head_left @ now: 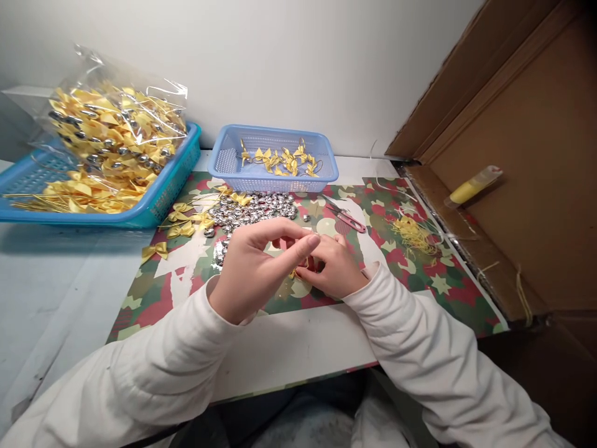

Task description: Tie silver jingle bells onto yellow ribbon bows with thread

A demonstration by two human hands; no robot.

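My left hand [261,267] is closed in a pinch, thumb against the fingers, above the middle of the camouflage-patterned mat [298,302]. What its fingertips hold, if anything, is hidden. Touching or nearly touching it, my right hand [336,264] has its fingers curled round a small yellow piece [293,272], mostly covered by the fingers. Just beyond the hands lies a spread of shiny silver bells or beads [254,208]. Yellow ribbon bows [181,230] lie to their left, one apart from the others [155,251]. Pink-handled thread snips [347,219] rest behind my right hand.
A blue basket [275,185] at the back contains several yellow bows with cords. At left, a larger blue basket [158,208] holds yellow bows and a clear bag [116,130] of bows with silver pieces. Yellow thread scraps [415,235] lie right, beside cardboard [517,124] with a yellow tube [473,185].
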